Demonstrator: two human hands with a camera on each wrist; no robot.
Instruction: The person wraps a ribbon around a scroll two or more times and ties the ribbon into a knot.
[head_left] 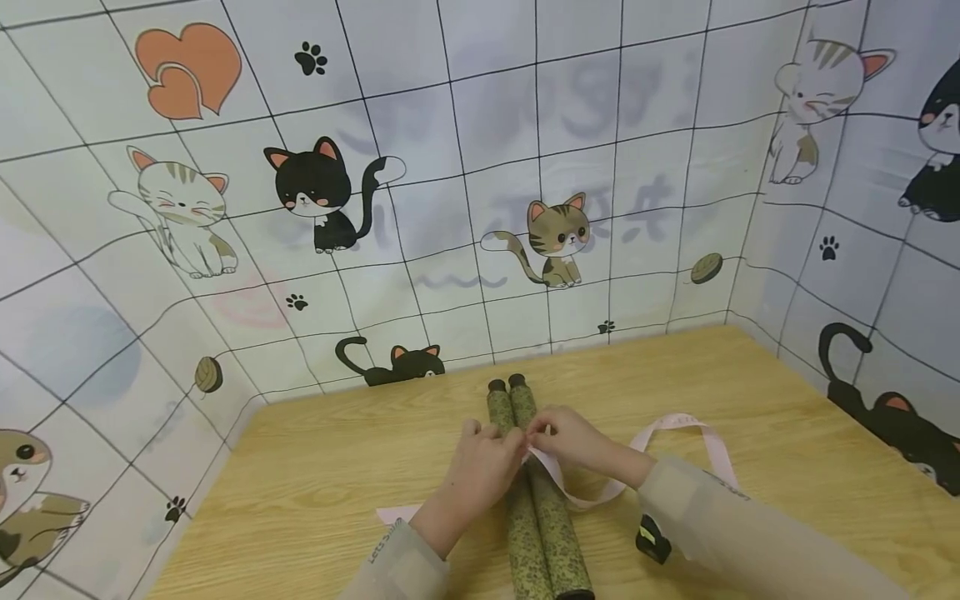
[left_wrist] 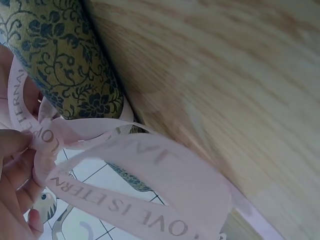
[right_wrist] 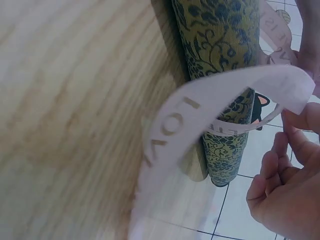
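Observation:
Two rolled scrolls (head_left: 551,521) covered in gold-green cloth with dark floral patterns lie side by side, pointing away from me. A pale pink ribbon (head_left: 588,502) printed with lettering passes around them. Over the scrolls, my left hand (head_left: 480,468) pinches the ribbon; the left wrist view shows loops and a gathered crossing (left_wrist: 46,134) at the fingertips. My right hand (head_left: 576,437) meets it from the other side, thumb and finger pinching a ribbon part, also seen in the right wrist view, where the hand (right_wrist: 290,185) stands beside the scrolls. The fingers partly hide the crossing.
A long ribbon tail (head_left: 712,446) curves over the wooden table (head_left: 315,467) on the right, and a short end (head_left: 393,513) lies left. Near my right sleeve sits a small black object (head_left: 652,539) with a yellow-green mark. Cat-printed white sheeting (head_left: 450,208) encloses the table's back and sides.

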